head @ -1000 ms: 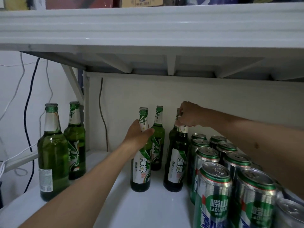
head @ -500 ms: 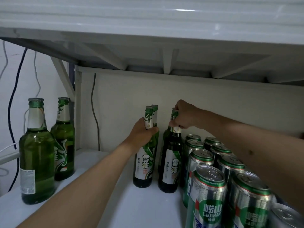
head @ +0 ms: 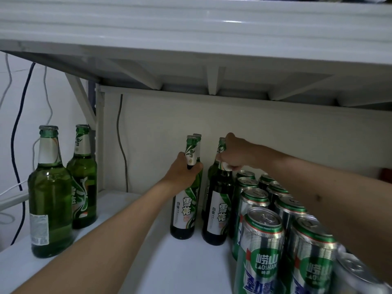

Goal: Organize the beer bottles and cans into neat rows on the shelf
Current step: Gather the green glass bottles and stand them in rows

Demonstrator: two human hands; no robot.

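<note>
The left hand [head: 182, 169] grips one bottle [head: 184, 211] by its neck and the right hand [head: 234, 153] grips the next bottle [head: 217, 213], so a hard push could knock the cans [head: 261, 249] just beside it.

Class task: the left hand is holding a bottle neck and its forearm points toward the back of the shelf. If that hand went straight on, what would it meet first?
Probably the second bottle standing directly behind the held bottle in the left hand; beyond it, the back wall. Depth between the two bottles is unclear.
</note>
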